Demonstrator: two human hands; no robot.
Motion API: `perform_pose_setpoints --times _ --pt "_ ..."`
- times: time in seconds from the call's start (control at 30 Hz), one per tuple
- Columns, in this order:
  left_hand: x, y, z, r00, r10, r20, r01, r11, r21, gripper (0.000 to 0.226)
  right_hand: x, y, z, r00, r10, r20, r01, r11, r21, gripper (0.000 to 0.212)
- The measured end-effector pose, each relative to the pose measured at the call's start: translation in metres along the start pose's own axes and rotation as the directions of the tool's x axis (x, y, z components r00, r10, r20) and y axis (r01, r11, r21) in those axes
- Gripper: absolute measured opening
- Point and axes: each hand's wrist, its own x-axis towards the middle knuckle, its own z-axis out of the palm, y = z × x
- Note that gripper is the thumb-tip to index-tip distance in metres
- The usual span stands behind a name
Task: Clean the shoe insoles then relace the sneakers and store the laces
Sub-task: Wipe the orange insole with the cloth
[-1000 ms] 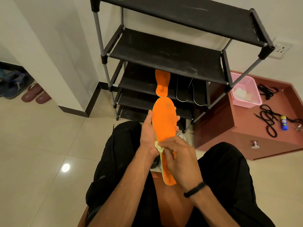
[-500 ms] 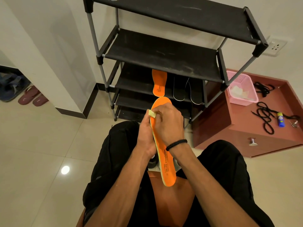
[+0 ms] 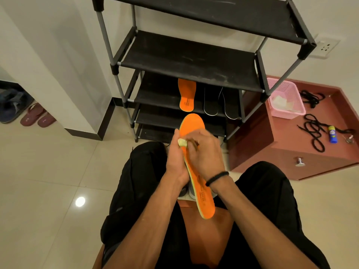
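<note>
An orange insole (image 3: 194, 125) stands on edge between my knees. My left hand (image 3: 175, 160) grips its left edge from behind. My right hand (image 3: 206, 152) pinches a small pale yellow wipe (image 3: 182, 142) and presses it on the insole's upper half. A second orange insole (image 3: 186, 95) lies on a lower shelf of the black shoe rack (image 3: 186, 55), next to two black insoles (image 3: 221, 101). Grey sneakers (image 3: 191, 192) show partly below my hands. Black laces (image 3: 312, 131) lie on the maroon cabinet.
A pink basket (image 3: 283, 90) with wipes sits on the maroon cabinet (image 3: 252, 142) to the right, beside a small blue bottle (image 3: 332, 134). Maroon slippers (image 3: 37, 117) and blue sandals lie on the floor at far left. A wall corner stands left of the rack.
My right hand moved with the wipe from the insole's lower middle up to its upper half. The insole turned more on edge. The view shifted slightly.
</note>
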Motion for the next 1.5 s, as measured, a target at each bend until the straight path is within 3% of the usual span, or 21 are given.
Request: perform_pose_setpoints --times 0.07,0.17,0.3,0.47,0.53,0.63,0.73,0.87,0.93,1.03,1.13,1.23,1.3,1.37,1.43,1.5 --pt "0.000 -0.005 0.001 1.000 -0.007 0.029 0.007 1.000 -0.016 0.062 0.028 0.001 0.006 0.998 -0.045 -0.043 0.044 0.998 -0.045 0.024" --pt "-0.001 0.001 0.002 0.998 0.002 0.064 -0.004 0.999 0.035 0.063 0.062 0.006 0.006 0.989 -0.110 -0.103 0.091 0.980 -0.178 0.021" --pt "-0.003 0.004 0.001 0.999 0.022 0.050 -0.027 0.993 0.116 0.066 0.074 0.013 -0.005 0.980 -0.024 -0.198 -0.009 0.987 -0.161 0.023" --pt "0.000 0.014 -0.006 0.996 0.088 0.012 -0.088 0.994 0.063 0.066 0.004 0.011 0.001 0.996 -0.049 0.069 0.062 0.977 -0.203 0.024" --pt "0.003 0.018 -0.008 0.997 0.079 -0.023 -0.079 0.997 0.024 0.071 -0.030 0.013 -0.002 0.996 -0.033 0.089 0.043 0.993 -0.108 0.026" --pt "0.003 0.021 -0.007 0.996 0.064 -0.068 -0.066 0.997 -0.030 0.074 -0.054 0.020 -0.016 0.983 0.153 0.104 -0.167 0.976 0.140 0.025" --pt "0.003 0.020 -0.004 0.994 0.056 -0.091 -0.063 0.995 -0.076 0.073 -0.054 0.023 -0.019 0.952 0.291 0.094 -0.306 0.909 0.283 0.021" --pt "0.004 0.014 -0.003 0.993 0.066 -0.093 -0.059 0.996 0.071 0.084 -0.039 0.026 -0.015 0.894 0.442 0.071 -0.434 0.817 0.379 0.022" --pt "-0.002 0.008 0.004 0.993 0.089 -0.073 -0.071 0.974 0.215 0.089 -0.028 0.025 -0.014 0.887 0.462 0.001 -0.422 0.808 0.411 0.022" --pt "-0.017 -0.006 0.014 0.999 0.033 -0.010 -0.031 0.980 0.196 0.095 -0.016 0.018 -0.013 0.898 0.427 -0.107 -0.367 0.861 0.352 0.024" --pt "-0.015 -0.007 0.007 0.999 0.044 -0.018 -0.040 0.984 0.174 0.094 -0.012 0.014 -0.011 0.905 0.422 -0.048 -0.377 0.850 0.368 0.021" --pt "-0.010 0.000 0.000 0.997 0.073 -0.016 -0.069 0.983 0.173 0.094 -0.011 0.018 -0.023 0.852 0.511 0.110 -0.475 0.669 0.571 0.015" --pt "-0.010 0.003 0.001 0.997 0.081 -0.014 -0.077 0.982 0.173 0.091 -0.013 0.019 -0.037 0.793 0.540 0.283 -0.538 0.403 0.740 0.020" --pt "-0.009 0.003 0.003 0.997 0.078 0.023 -0.080 0.983 0.162 0.092 -0.016 0.020 -0.049 0.755 0.492 0.434 -0.576 0.180 0.798 0.025" --pt "-0.007 0.002 0.003 0.997 0.059 0.048 -0.066 0.985 0.160 0.093 -0.020 0.022 -0.057 0.745 0.449 0.493 -0.596 0.118 0.794 0.027" --pt "-0.003 0.001 0.002 0.998 0.054 0.040 -0.060 0.986 0.158 0.092 -0.020 0.023 -0.060 0.752 0.443 0.488 -0.601 0.159 0.783 0.026"
